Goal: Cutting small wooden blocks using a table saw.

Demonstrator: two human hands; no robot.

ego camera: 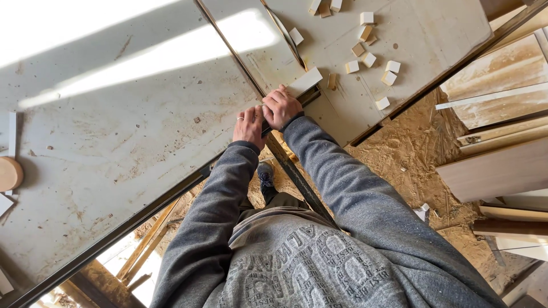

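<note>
Approx. a dozen small offcut blocks (369,59) already lying on surface (142,131); both hands, left hand (249,126) flat and open, right hand (281,106) curled on white strip (304,81) (grip unclear), pressing at saw slot.

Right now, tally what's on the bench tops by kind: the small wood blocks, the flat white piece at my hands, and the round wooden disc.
small wood blocks: 14, a few cut off by the top edge of the picture
flat white piece, gripped by the right hand: 1
round wooden disc, at the far left: 1
Total: 16
</note>
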